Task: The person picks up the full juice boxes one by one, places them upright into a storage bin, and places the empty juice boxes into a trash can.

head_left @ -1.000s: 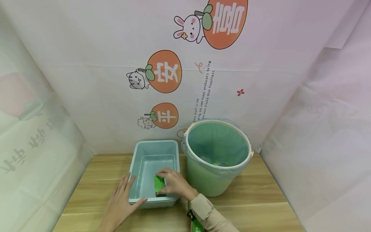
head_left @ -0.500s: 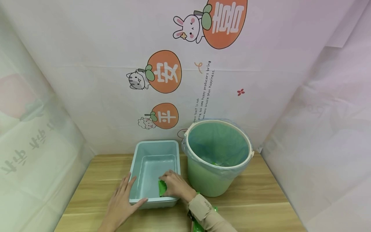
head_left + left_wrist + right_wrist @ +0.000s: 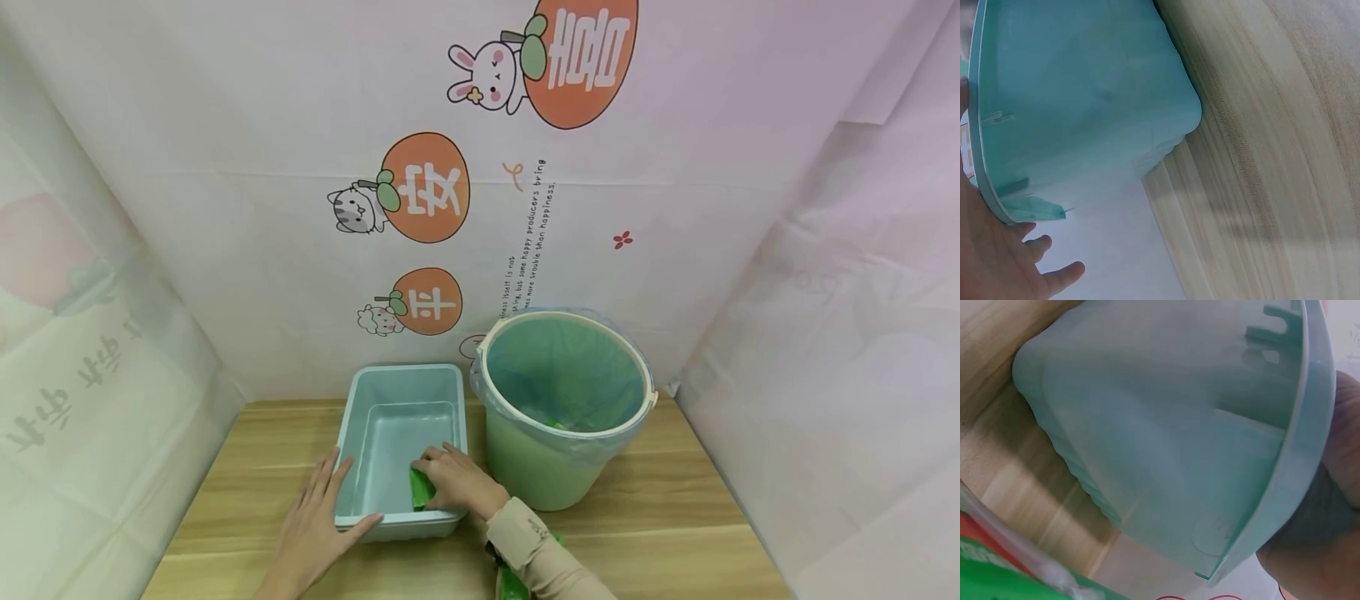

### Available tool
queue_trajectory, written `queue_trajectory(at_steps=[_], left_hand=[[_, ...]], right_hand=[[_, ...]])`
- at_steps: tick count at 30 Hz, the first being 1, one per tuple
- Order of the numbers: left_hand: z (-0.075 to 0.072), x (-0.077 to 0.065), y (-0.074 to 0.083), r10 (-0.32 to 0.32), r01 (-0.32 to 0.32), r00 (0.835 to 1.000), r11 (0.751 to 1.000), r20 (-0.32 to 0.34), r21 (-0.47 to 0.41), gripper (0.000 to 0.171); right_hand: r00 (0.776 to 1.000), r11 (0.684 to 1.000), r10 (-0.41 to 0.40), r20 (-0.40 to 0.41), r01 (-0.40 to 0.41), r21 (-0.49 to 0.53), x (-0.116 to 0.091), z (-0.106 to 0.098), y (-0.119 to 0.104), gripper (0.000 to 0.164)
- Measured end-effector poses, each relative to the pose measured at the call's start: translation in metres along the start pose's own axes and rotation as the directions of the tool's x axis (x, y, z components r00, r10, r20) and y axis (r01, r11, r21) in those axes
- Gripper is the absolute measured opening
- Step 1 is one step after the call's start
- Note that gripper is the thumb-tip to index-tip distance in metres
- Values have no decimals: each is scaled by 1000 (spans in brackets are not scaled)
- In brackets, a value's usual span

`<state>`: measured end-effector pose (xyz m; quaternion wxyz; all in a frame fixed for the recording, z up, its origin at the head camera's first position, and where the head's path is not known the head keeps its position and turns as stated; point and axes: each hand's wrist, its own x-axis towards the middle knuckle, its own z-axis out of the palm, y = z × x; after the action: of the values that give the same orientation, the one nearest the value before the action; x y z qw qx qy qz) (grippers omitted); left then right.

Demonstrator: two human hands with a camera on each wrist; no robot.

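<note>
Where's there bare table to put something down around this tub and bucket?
Bare table lies left of the tub and left hand, out to the left cloth, and right of the bucket, toward the right cloth. It's crowded between tub and bucket, around the right hand, and by the sleeve, where green packaging shows.

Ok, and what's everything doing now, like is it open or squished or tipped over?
Light-blue plastic tub: upright, no lid on.
Green packet: inside the tub, partly covered.
Right hand: pinching that packet.
Left hand: fingers spread, touching the tub's rim.
Pale-green bucket: upright, open.
Bluish plastic liner: lining the bucket, folded over its rim.
</note>
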<state>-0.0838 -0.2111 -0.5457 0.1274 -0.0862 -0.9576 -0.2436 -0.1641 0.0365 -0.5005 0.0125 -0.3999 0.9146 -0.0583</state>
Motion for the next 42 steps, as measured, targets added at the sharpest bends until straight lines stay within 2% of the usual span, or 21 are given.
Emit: queue_trajectory(at_steps=[7,15,20,29,33,37,42], left_hand=[[0,1,0,0,0,1000,1000,-2,4,98],[-1,1,0,10,-10,1000,1000,-14,10,97],[-1,1,-1,0,0,1000,1000,-18,6,97],[-1,1,1,-1,1,1000,1000,-5,12,96],[1,1,0,6,-6,1000,1000,-12,9,96],[1,1,1,4,-4,1000,1000,-8,-1,97],[2,0,0,5,-5,1000,1000,-10,0,97]], right_hand=[[1000,999,4,30,-5,33,-3,-5,0,65],[999,984,-41,-3,41,171,-24,-24,8,61],[998,970,-59,-23,62,234,-46,-41,11,61],[983,964,-115,-143,145,223,-104,-57,20,62],[977,965,-104,-188,144,219,-128,-61,24,62],[975,966,-62,-212,111,232,-147,-60,26,64],[982,957,25,-188,31,290,-166,-55,27,66]])
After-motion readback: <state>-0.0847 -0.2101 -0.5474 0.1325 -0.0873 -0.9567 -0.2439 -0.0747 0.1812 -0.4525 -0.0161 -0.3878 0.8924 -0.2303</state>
